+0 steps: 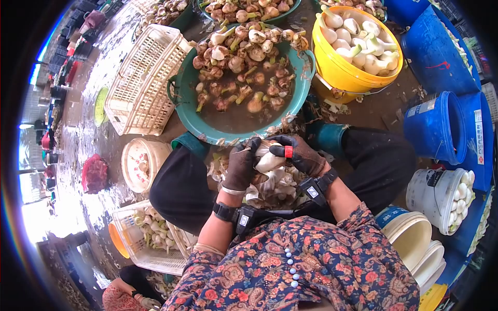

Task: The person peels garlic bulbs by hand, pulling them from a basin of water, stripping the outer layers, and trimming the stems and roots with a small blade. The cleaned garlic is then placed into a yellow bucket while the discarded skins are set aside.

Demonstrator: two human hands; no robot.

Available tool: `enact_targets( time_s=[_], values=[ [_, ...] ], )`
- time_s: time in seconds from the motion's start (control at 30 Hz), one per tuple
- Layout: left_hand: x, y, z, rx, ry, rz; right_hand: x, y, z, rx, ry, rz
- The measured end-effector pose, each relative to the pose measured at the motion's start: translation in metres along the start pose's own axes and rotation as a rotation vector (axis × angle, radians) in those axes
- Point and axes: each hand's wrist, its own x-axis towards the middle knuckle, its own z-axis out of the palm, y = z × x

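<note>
Between my gloved hands, above my lap, is a white garlic bulb with some brownish outer skin near its top. My left hand has its fingers closed on the bulb's left side. On the other side, my right hand, with a red band on one finger, grips the bulb near its top. Peeled-off garlic skins are heaped below my hands. Just beyond them stands a green tub of murky water, with unpeeled garlic bulbs piled at its far side.
A yellow bucket of white peeled garlic stands front right. Cream plastic crates and a white bucket are at left. On the right are a blue bucket and a white pail of garlic. Another person's hand shows lower left.
</note>
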Motion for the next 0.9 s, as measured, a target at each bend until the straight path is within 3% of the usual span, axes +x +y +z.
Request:
enact_targets(
  time_s=[0.03, 0.07, 0.1, 0.17, 0.23, 0.3, 0.37, 0.43, 0.5, 0.53, 0.57, 0.63, 0.67, 0.7, 0.77, 0.83, 0.9],
  values=[
    [0.002, -0.004, -0.002, 0.095, -0.006, 0.067, -0.001, 0.0, 0.001, 0.035, -0.004, 0.027],
    [-0.004, 0.026, 0.011, -0.33, 0.103, -0.251, -0.001, -0.001, 0.001, 0.033, -0.007, 0.027],
    [-0.003, 0.029, 0.01, -0.329, 0.105, -0.249, -0.003, -0.001, 0.002, -0.032, -0.03, 0.021],
    [-0.001, 0.033, 0.008, 0.058, 0.138, -0.189, -0.004, 0.001, 0.004, -0.094, -0.049, 0.014],
    [0.013, 0.01, 0.0, 0.069, 0.246, 0.033, -0.004, 0.006, 0.007, -0.029, -0.195, -0.081],
    [0.024, 0.018, -0.026, -0.065, 0.339, -0.185, -0.011, -0.006, 0.009, 0.053, -0.264, 0.029],
    [0.029, 0.01, -0.051, 0.252, 0.427, -0.111, -0.016, -0.007, 0.009, 0.272, -0.304, -0.045],
    [0.024, -0.003, -0.072, 0.289, 0.388, -0.096, -0.019, -0.013, 0.009, 0.304, -0.206, -0.164],
    [0.012, -0.001, -0.073, 0.834, 0.101, 0.036, -0.012, -0.004, 0.002, 0.368, -0.113, -0.166],
    [0.012, -0.003, -0.073, 0.809, -0.06, -0.053, -0.01, -0.001, -0.002, 0.368, -0.112, -0.165],
    [0.007, 0.012, -0.06, 0.808, -0.06, -0.053, -0.008, 0.0, -0.005, 0.317, -0.103, -0.148],
    [-0.005, 0.033, -0.031, 0.184, -0.133, -0.266, -0.007, 0.001, -0.005, 0.266, -0.093, -0.124],
    [-0.005, 0.03, -0.025, 0.29, -0.243, -0.157, -0.008, -0.001, -0.001, 0.231, -0.077, -0.097],
    [-0.006, 0.023, -0.02, 0.48, -0.297, -0.183, -0.007, -0.003, 0.001, 0.196, -0.062, -0.074],
    [-0.017, 0.054, 0.002, 0.462, -0.291, -0.358, -0.004, 0.002, 0.001, 0.132, -0.03, -0.126],
    [-0.021, 0.048, 0.001, 0.396, -0.249, -0.313, -0.004, 0.007, -0.001, 0.075, 0.015, -0.18],
    [-0.022, 0.048, -0.002, 0.213, -0.285, -0.373, -0.006, 0.009, -0.004, 0.101, -0.068, -0.109]
  ],
)
